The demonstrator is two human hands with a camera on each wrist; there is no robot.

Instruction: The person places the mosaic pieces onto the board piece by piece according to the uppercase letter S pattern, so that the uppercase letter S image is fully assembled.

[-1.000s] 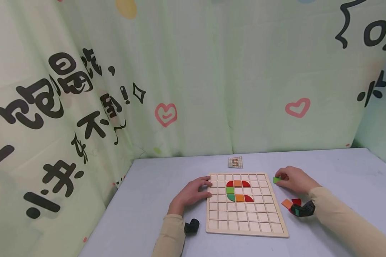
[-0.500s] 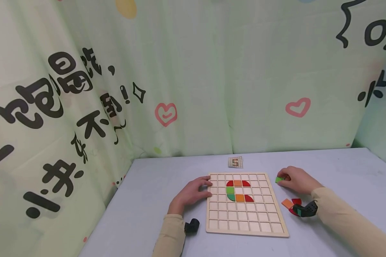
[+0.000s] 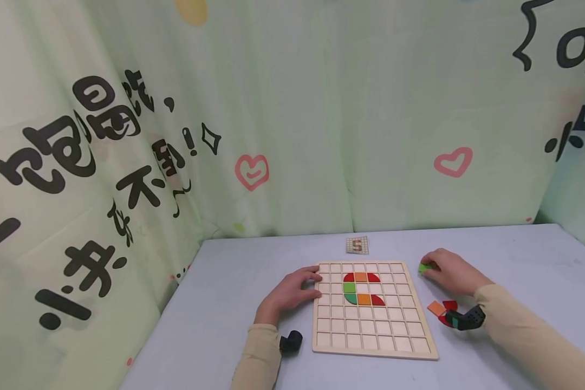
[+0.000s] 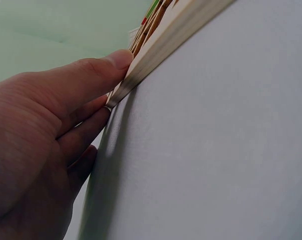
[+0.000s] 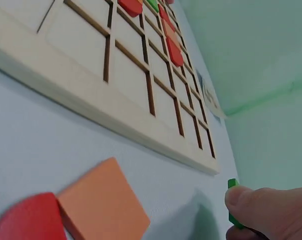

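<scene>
My right hand (image 3: 452,271) pinches a small green tile (image 3: 424,267) between thumb and fingers, just right of a wooden grid board (image 3: 353,327). In the right wrist view the thumb covers much of that tile (image 5: 233,183). My left hand (image 3: 290,292) rests at the board's left edge. Its thumb (image 4: 120,59) touches the rim in the left wrist view, with the fingers stretched out beside it. Upper cells of the board carry red, orange and green pieces, among them a green square (image 3: 349,287), a dark green quarter-round (image 3: 350,299) and an orange square (image 3: 364,299).
Beside the board's right edge lie an orange tile (image 3: 436,308) and red pieces (image 3: 450,305), partly hidden by the right wrist's black device (image 3: 465,318). A small printed card (image 3: 357,245) lies behind the board. A patterned curtain (image 3: 297,124) hangs behind the table (image 3: 253,271).
My right hand has shifted slightly to the right, away from the board, with the green tile still pinched. The left hand and the board pieces stay where they were.
</scene>
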